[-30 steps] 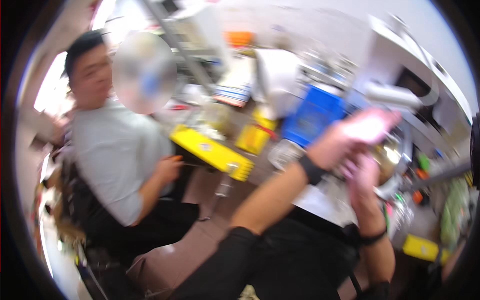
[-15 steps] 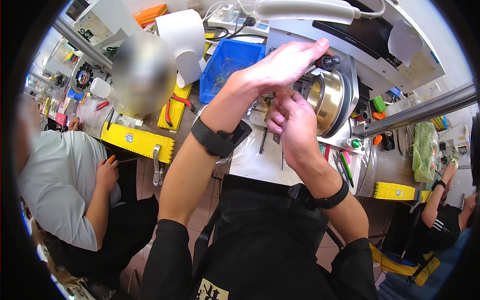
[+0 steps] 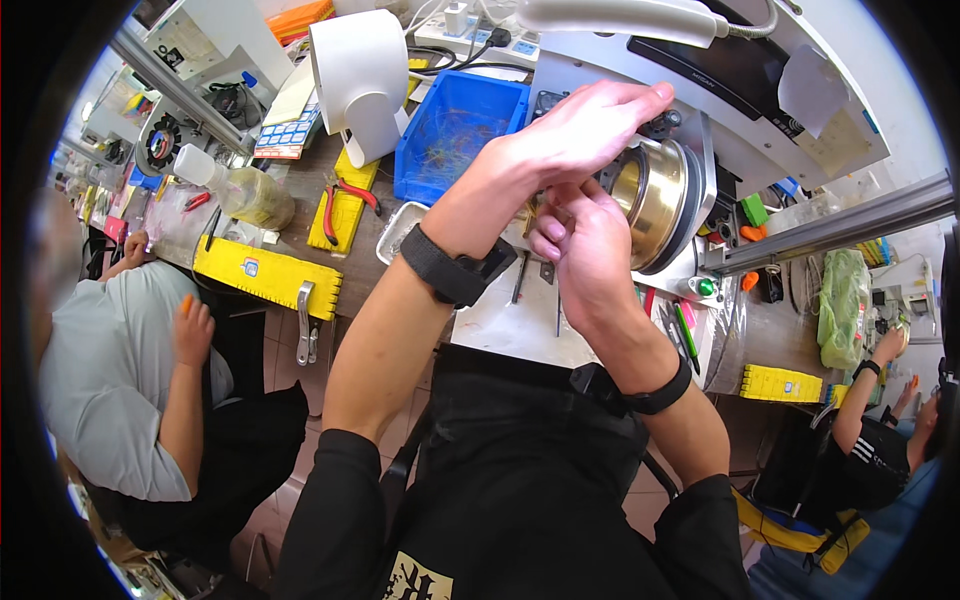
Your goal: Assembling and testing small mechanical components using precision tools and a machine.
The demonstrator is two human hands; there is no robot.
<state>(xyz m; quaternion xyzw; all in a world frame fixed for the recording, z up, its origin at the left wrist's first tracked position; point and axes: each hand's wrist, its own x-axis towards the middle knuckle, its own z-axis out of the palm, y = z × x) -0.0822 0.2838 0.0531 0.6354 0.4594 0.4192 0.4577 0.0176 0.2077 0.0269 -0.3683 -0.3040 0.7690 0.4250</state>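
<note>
My left hand (image 3: 585, 130) reaches over a small bench machine, its visible fingers stretched toward a dark knob (image 3: 660, 124); some of its fingers are hidden behind the hand. Just below it, my right hand (image 3: 590, 240) is closed, with fingertips pinched together under the left palm. Whatever those fingertips hold is covered by the hands. A shiny brass-coloured drum (image 3: 632, 200) with a dark rim stands right beside my right hand. Beneath the hands lies a white work surface (image 3: 500, 320) with a thin dark rod (image 3: 521, 277) on it.
A blue bin (image 3: 462, 135) with thin strands sits behind my left forearm. Red-handled pliers (image 3: 333, 210) rest on a yellow pad; a cloudy bottle (image 3: 255, 195) stands further left. A white lamp (image 3: 620, 18) hangs above. Pens (image 3: 688, 335) lie at right. Co-workers sit on both sides.
My left hand has shifted slightly to the right over the machine. My right hand stays nearly in place, still pinched. The left co-worker's near hand has moved a little left.
</note>
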